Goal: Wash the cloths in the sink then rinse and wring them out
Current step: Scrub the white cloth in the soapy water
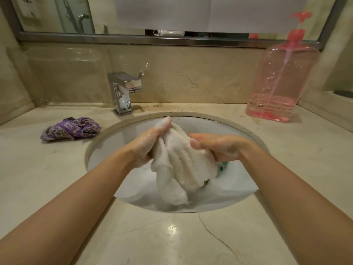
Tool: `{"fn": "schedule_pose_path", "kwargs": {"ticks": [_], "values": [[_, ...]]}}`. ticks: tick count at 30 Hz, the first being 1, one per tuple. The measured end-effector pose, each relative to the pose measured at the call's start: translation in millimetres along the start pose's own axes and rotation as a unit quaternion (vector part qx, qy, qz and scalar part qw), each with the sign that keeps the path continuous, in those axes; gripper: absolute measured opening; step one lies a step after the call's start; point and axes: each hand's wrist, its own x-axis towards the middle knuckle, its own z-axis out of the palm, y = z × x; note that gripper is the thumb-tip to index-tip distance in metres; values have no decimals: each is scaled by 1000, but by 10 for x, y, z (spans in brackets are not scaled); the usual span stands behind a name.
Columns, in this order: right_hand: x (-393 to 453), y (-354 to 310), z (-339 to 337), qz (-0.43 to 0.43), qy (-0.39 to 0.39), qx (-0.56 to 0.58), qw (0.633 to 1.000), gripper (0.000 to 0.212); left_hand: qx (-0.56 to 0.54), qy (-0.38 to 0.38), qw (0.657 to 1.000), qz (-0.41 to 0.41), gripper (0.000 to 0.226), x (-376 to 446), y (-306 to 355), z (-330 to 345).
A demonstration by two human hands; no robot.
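Two hands: my left hand [147, 144] and right hand [219, 148] grip the soapy white cloth [179, 159].
Location: over the sink [107, 148].
Worktop [172, 236]: purple cloth [70, 129].

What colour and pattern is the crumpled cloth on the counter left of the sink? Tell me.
Purple cloth with a pale printed pattern, seen in the head view.

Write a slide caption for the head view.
Both hands scrub a soapy white cloth over the sink.

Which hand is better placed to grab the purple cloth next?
Left. The purple cloth lies on the counter left of the sink, nearest the left hand. Both hands grip the white cloth; the right hand would cross over.
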Motion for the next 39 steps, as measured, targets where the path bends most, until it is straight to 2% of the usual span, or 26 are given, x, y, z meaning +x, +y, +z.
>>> {"fn": "schedule_pose_path", "kwargs": {"ticks": [1,2,4,5,8,12,14,16,19,21,23,25,26,28,29,32,33,36,39], "values": [[-8,-7,5,4,-17,-40,999,57,-18,17,1000,-13,58,11,3,-7],[-1,-25,19,-1,4,-83,997,51,-25,24,999,-27,61,15,-1,-14],[41,-45,-6,-34,112,-142,983,32,-12,28,998,-47,61,20,-24,-21],[50,-46,-30,-49,156,-147,975,30,21,38,998,-48,59,32,-38,-19],[33,-28,-58,-65,201,-105,972,37,145,120,981,-49,59,76,-76,17],[54,-136,34,-97,257,47,960,32,122,160,979,18,40,105,-62,92],[115,-168,77,-108,319,22,941,35,103,175,977,64,22,105,-46,135],[133,-196,126,-125,378,-21,917,26,80,194,973,90,8,87,-18,196],[136,-228,199,-159,458,-33,874,20,42,194,977,74,14,82,-18,290],[157,-261,358,-184,517,-58,834,23,21,184,982,37,14,74,-39,333],[217,-282,550,-195,556,-132,797,31,-18,149,988,20,23,15,-41,383],[317,-316,621,-178,572,-183,780,37,-101,136,986,0,40,-40,9,415],[362,-341,593,-152,571,-182,786,39,-99,135,986,-7,44,-52,13,405],[405,-362,593,-91,556,-191,804,37,-101,134,986,-12,41,-74,13,362],[399,-346,646,-87,546,-221,803,33,-111,156,981,-8,37,-51,12,330],[361,-281,865,-148,519,-300,786,33,-70,186,980,-12,42,-1,-20,226],[367,-283,847,-145,522,-286,790,36,-58,195,979,-17,40,5,-53,203],[438,-326,658,-79,546,-197,811,35,-126,216,967,-39,26,16,20,248],[368,-321,838,-166,540,-250,787,32,-134,207,969,-22,36,67,8,264]]}}
